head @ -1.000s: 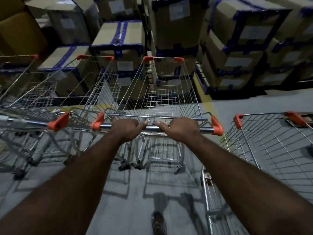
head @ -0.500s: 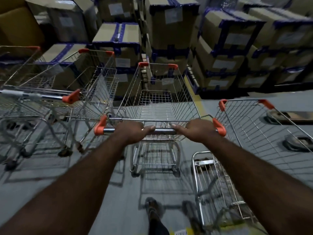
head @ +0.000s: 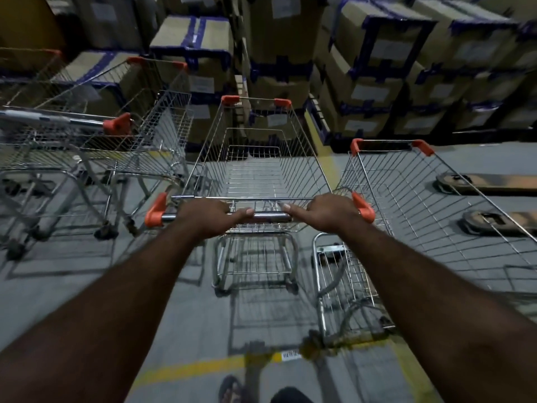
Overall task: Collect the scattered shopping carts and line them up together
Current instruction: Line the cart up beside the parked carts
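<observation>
Against the far wall of stacked cartons [head: 377, 68], on the grey floor [head: 174, 315], the shopping carts are standing in a loose row. The left carts [head: 87, 132] are sitting close together, though blur is making it hard to tell whether they are nested. The right cart [head: 421, 205] is standing just beside the middle cart [head: 255, 170], which is pointing nose-first at the cartons, between its neighbours and apart from the left ones. The step in hand is probably squaring this middle cart into the row. Doing it well likely means pushing evenly through both arms so the nose is not swinging. It also means keeping the orange corner guard clear of the right cart's wire side, and stopping short of the cartons with the handle level with the neighbours' handles. The handle bar [head: 270, 217] is running across the centre of the view, and both hands are gripping it. The left hand [head: 207, 218] is holding left of centre and the right hand [head: 325, 212] is holding hard up against the right-end guard. The fingers [head: 232, 212] of each hand are wrapping down over the bar, clamped on it. Both thumbs are lying along the top and pointing inward, with bare metal showing between them.
</observation>
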